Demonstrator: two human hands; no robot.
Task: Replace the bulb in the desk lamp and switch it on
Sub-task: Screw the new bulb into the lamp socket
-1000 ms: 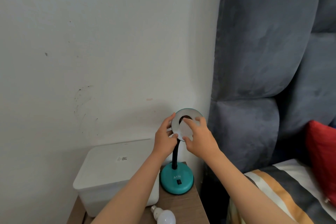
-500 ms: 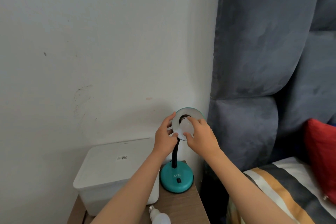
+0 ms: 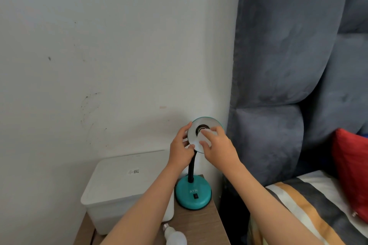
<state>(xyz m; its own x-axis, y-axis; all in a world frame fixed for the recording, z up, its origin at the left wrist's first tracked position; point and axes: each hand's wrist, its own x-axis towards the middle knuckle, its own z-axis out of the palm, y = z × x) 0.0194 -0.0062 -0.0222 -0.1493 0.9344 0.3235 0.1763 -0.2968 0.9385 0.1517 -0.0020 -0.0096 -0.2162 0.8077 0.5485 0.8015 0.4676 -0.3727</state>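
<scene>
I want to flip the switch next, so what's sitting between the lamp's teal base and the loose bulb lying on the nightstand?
Head view: only bare wood of the nightstand lies between the teal base and the loose bulb.

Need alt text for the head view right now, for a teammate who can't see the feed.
The right hand holds a white bulb at the socket of a teal desk lamp's shade, which the left hand grips at its rim. The lamp's base stands on a wooden bedside table beside a white box; another bulb lies in front.

Right hand [image 3: 218, 146] rotated on the bulb [image 3: 205, 135] (thumb now lower), bulb nearer the socket [image 3: 201, 128]
</scene>
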